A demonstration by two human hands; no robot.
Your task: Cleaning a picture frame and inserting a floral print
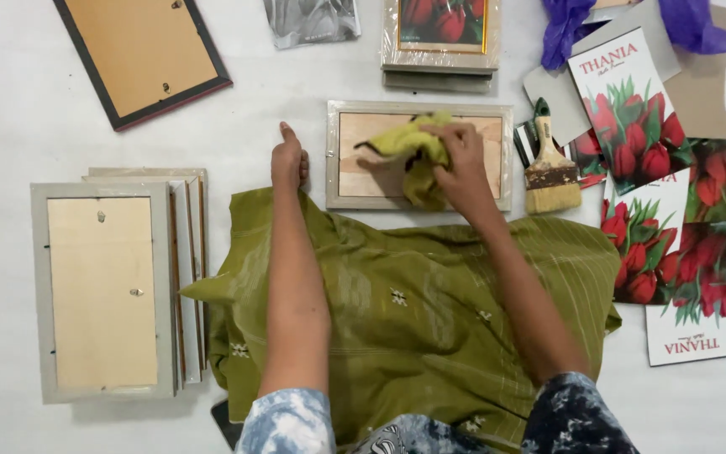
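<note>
A pale-framed picture frame (497,150) lies face down on the white surface, its wooden back showing. My right hand (462,160) presses a yellow-green cloth (413,147) onto that wooden back. My left hand (288,160) rests flat on the surface just left of the frame, fingers together and holding nothing. An olive-green patterned garment (413,319) covers my lap below both arms.
A stack of frames (102,290) lies at the left, and a dark-edged frame back (144,55) at the top left. A paintbrush (550,168) sits right of the frame. Red tulip prints (657,193) spread at the right. More frames (440,42) and purple gloves (565,25) lie at the top.
</note>
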